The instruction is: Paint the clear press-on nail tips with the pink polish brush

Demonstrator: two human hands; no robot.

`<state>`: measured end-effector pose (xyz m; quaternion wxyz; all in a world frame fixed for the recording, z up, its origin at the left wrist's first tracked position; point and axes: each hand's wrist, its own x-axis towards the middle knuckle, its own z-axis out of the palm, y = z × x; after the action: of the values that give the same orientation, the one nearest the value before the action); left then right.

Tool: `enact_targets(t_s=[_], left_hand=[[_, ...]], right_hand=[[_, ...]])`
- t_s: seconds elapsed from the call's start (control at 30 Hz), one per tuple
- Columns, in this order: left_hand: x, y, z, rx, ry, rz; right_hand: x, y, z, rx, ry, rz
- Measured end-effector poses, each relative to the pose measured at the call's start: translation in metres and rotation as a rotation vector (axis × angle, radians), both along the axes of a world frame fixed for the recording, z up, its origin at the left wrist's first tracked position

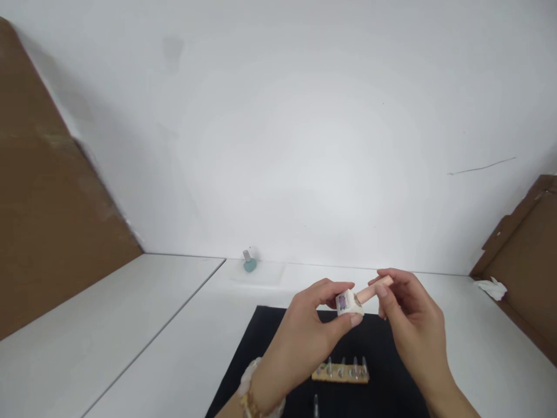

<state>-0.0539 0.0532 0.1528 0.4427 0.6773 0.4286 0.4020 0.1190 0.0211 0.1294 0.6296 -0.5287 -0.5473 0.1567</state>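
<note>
My left hand (319, 319) grips a small white nail polish bottle (348, 303) with a purple mark on its side, tilted in the air above the black mat. A long pale pink cap (373, 290) sticks out of the bottle's neck toward the right. My right hand (407, 316) pinches the far end of that cap between thumb and fingers. Whether the cap is screwed down or loose I cannot tell. Below the hands, a yellowish strip (339, 373) with several clear nail tips standing on it lies on the mat, partly covered by my left hand.
A black mat (261, 342) covers part of the white table (165, 313). Near the back wall a teal nail polish bottle (249, 265) stands on a clear sheet. One more clear tip (316, 405) shows at the bottom. Crumpled white tissue (492, 288) lies by the brown panel at right.
</note>
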Motion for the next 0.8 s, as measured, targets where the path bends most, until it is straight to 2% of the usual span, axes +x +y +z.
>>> enact_targets(t_s=[0.17, 0.23, 0.33, 0.43, 0.63, 0.8], left_hand=[[-0.002, 0.006, -0.003, -0.247, -0.161, -0.078], [-0.003, 0.008, -0.006, -0.319, -0.262, -0.107], [-0.004, 0.012, -0.008, -0.334, -0.311, -0.123], [-0.004, 0.012, -0.008, -0.277, -0.242, -0.112], [0.001, 0.005, -0.005, -0.031, 0.063, 0.052], [0.001, 0.002, -0.008, 0.108, 0.127, 0.049]], right_hand=[[0.003, 0.01, 0.001, -0.101, 0.272, 0.222], [0.003, 0.013, 0.0, -0.103, 0.313, 0.243], [0.004, 0.014, 0.0, -0.1, 0.296, 0.227], [0.005, 0.012, 0.001, -0.131, 0.215, 0.196], [0.007, 0.011, 0.003, -0.179, 0.156, 0.209], [0.005, 0.009, 0.004, -0.192, 0.107, 0.198]])
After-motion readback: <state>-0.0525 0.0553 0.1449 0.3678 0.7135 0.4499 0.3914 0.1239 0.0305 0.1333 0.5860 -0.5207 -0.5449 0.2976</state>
